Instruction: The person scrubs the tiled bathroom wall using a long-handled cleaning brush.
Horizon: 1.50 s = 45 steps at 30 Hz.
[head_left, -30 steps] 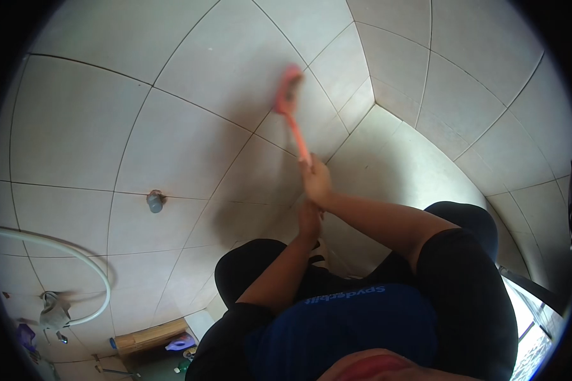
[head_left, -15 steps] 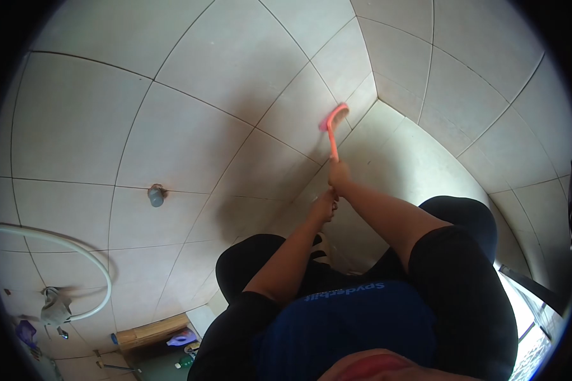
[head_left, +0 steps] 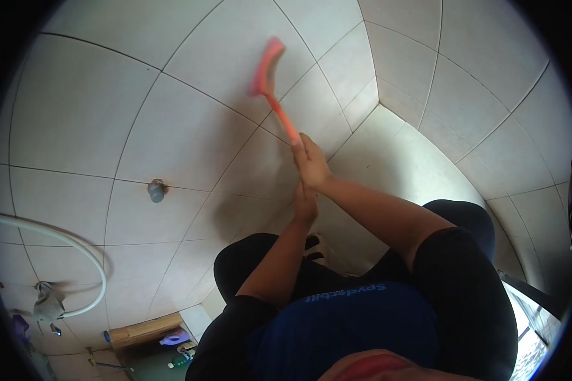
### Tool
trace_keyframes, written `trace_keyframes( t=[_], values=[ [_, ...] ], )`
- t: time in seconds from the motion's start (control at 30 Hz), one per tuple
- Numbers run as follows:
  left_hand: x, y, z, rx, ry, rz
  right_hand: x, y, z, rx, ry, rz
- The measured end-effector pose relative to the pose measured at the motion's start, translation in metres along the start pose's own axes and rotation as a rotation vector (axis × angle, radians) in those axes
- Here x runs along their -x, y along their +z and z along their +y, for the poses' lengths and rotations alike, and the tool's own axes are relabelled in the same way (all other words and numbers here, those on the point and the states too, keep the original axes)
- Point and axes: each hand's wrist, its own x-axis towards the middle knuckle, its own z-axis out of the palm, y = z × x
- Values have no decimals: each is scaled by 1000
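A long-handled scrub brush [head_left: 270, 66] with an orange-pink head and handle is raised against the pale wall tiles [head_left: 200, 60], its pink bristle side facing the wall. My right hand [head_left: 311, 164] is wrapped around the handle's middle. Just below it, my left hand [head_left: 306, 206] is closed around the lower end of the handle, which the fingers mostly hide. Both arms reach forward over my bent knees.
A grey capped pipe stub [head_left: 157, 190] sticks out of the wall. At left, a pale hose [head_left: 92, 254] curves to a cloth-wrapped tap [head_left: 47, 303]. Low down, a wooden shelf [head_left: 147, 329] stands near a purple bottle [head_left: 174, 337] and a green bottle [head_left: 181, 359]. The tiled corner rises at right.
The brush head has moved up and left along the wall, away from the corner. Both hands have shifted left with the handle, and the right one is higher.
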Motion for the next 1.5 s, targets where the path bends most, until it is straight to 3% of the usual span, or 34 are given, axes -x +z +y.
trace_keyframes(
  t=[0.07, 0.1, 0.17, 0.3, 0.37, 0.5, 0.57, 0.6, 0.67, 0.7, 0.77, 0.8, 0.9, 0.93, 0.97, 1.03, 1.1, 1.13, 1.17, 1.2, 1.23, 1.27, 1.33, 1.4, 1.47, 1.5],
  values=[
    [4, 4, -11, -393, 27, -1, -2, -2, 53, -27, 15, 105],
    [5, 8, -15, -396, 34, -1, -3, -5, 75, -30, 8, 106],
    [8, 13, -24, -445, -227, -92, -1, -13, 111, 155, 198, 251],
    [4, 17, -33, -448, -440, -201, 1, -35, 127, 278, 220, 435],
    [2, 26, -5, 13, -902, -282, 0, -53, 108, 6, 801, 172],
    [16, 37, 16, 75, -807, -181, -12, -42, 155, 298, 546, 172],
    [17, 33, 27, 1, -658, -73, -7, -28, 99, 424, 370, 326],
    [16, 29, 28, 2, -668, -76, -7, -21, 81, 292, 263, 330],
    [11, 20, 30, 120, -293, -5, -4, -10, 31, 64, 141, 255],
    [8, 18, 34, 119, -296, 0, -2, -7, 3, -33, 122, 174],
    [2, 13, 43, 122, -1, 39, -5, -1, -24, -37, 70, 61],
    [1, 11, 42, 120, 5, 47, -7, 2, -29, -40, 14, -43],
    [-1, 10, 32, 32, 18, 68, -12, 0, -3, -38, 51, 17],
    [1, 8, 21, -209, 21, 52, -11, -2, 16, -37, 45, 16],
    [0, 6, 9, -452, 24, 36, -9, -3, 40, 33, 20, 136],
    [-3, 6, -23, -495, -66, -15, -9, -11, 85, 105, 1, 262],
    [1, 12, -27, -535, -167, -77, -9, -26, 119, 89, 445, 347],
    [0, 19, -16, -437, -446, -160, -4, -33, 115, 93, 449, 354],
    [-2, 25, -2, -332, -716, -240, -2, -40, 110, -7, 596, 337],
    [-2, 28, 5, -332, -707, -244, -3, -45, 104, -110, 738, 315],
    [-1, 28, 11, -230, -744, -224, -10, -43, 118, -111, 730, 318],
    [-3, 29, 20, -132, -778, -204, -24, -37, 146, 97, 543, 309],
    [-8, 26, 55, -151, -686, -190, -37, -30, 129, 285, 351, 304],
    [-13, 20, 82, -175, -604, -167, -46, -14, 80, 44, 359, 439],
    [-22, 17, 97, -112, -304, -115, -51, -9, 19, -181, 161, 410],
    [-25, 18, 105, -118, -306, -107, -52, -9, -7, -187, 165, 404]
  ],
)
